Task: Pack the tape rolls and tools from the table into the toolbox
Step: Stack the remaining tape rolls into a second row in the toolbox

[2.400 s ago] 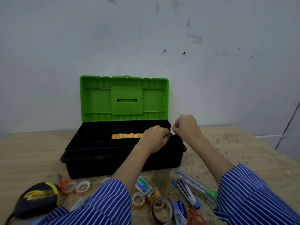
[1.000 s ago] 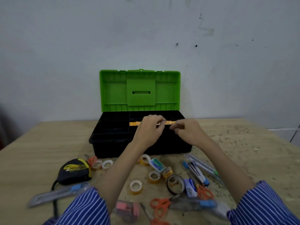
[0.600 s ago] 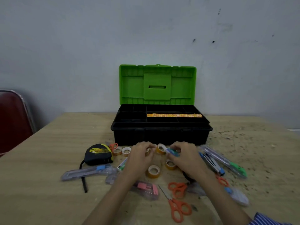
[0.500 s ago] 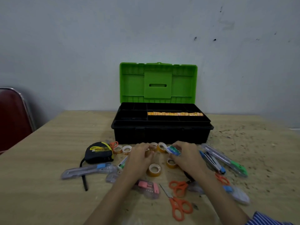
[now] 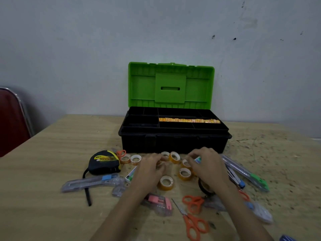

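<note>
The wooden surface (image 5: 43, 171) carried all items. Beyond both hands stood the toolbox (image 5: 174, 140), black-bodied, its green lid (image 5: 171, 85) raised upright. A row of orange-yellow tape rolls (image 5: 189, 120) lay in a long compartment of its top tray, to the far right of centre.

Left of the left hand (image 5: 151, 168) lay a black-and-yellow tape measure (image 5: 104, 162). Nearer the person than it lay a packaged utility knife (image 5: 90, 182) with a blue slider. Right of the right hand (image 5: 207, 165) lay a long packaged tool (image 5: 246, 173) with a green end. Near the right forearm lay orange scissors (image 5: 195, 221); a second, smaller orange pair (image 5: 193, 203) lay just above them.

The left hand's grip was curled, fingers bent down among the small tape rolls; what it pinched could not be told. The right hand's grip was curled, fingertips pinching a small white-and-green object (image 5: 198, 160); its identity could not be told.

Between the two hands lay loose tape rolls: one (image 5: 174, 157) just past the fingertips and close to the toolbox front, one (image 5: 185, 173) beside the right hand, one (image 5: 165, 183) beside the left wrist. Two more rolls (image 5: 131, 159) lay between the tape measure and the left hand.
</note>
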